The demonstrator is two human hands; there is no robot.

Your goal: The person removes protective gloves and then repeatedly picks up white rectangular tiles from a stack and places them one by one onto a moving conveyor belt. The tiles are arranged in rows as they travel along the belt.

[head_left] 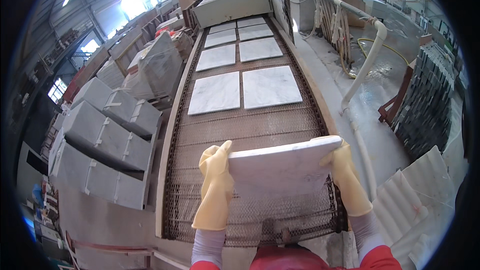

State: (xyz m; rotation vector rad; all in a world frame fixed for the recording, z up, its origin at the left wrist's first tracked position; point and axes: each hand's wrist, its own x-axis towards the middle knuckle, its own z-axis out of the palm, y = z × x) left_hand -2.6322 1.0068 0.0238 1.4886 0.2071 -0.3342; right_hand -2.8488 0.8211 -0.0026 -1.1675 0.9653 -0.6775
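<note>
Between my two gloved hands I hold a white-grey marble tile (280,170), tilted up on edge above the near end of a mesh conveyor belt (270,127). My left hand (216,162), in a cream rubber glove, is closed on the tile's left edge. On the right edge my right hand (337,157) is closed too, its fingers partly hidden behind the stone. Farther along the belt, several similar tiles lie flat in two columns, the nearest being a left tile (215,93) and a right tile (272,87).
Beyond the tiles, a pale machine housing (232,9) spans the belt. Strapped stone stacks (107,140) stand on the left. A bent white pipe (367,65) runs along the right, near a rack of dark slabs (425,95) and corrugated sheets (415,195).
</note>
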